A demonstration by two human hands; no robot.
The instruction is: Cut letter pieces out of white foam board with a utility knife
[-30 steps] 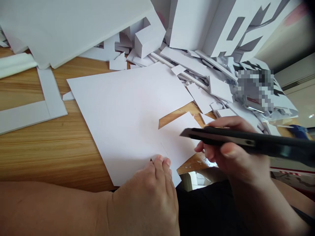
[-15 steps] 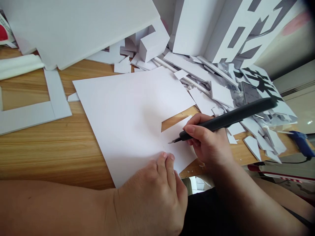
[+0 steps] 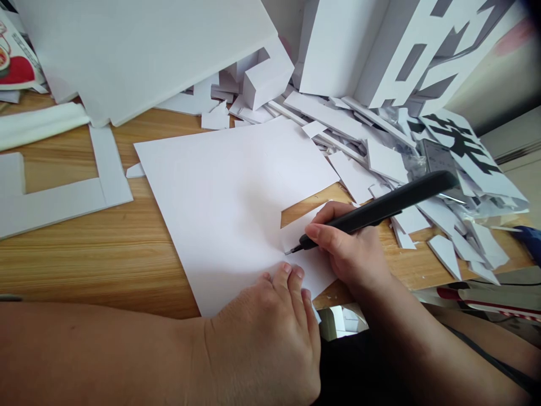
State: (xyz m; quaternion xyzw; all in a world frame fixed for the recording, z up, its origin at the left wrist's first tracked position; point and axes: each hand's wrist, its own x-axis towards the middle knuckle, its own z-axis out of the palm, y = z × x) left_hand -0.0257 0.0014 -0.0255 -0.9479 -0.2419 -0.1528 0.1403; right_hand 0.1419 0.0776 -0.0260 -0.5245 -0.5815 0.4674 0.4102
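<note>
My right hand grips a thick black craft knife like a pen, with its thin blade tip touching or just over a white board sheet. The sheet lies on the wooden table and has a long rectangular slot cut in from its right edge. The blade sits below the slot's inner end, close to my left fingertips. My left hand presses on the near part of the sheet, fingers laid on it side by side. A small pale edge shows beside its thumb; I cannot tell what it is.
White board offcuts are heaped behind and right of the sheet. A large white panel leans over the back left. Right of it stands a white model with cut-out openings. An L-shaped board strip lies left; a blue tool is far right.
The knife tip has shifted a little left and toward me across the sheet, closer to my left fingers. The left hand stays pressed down. The view has shifted slightly.
</note>
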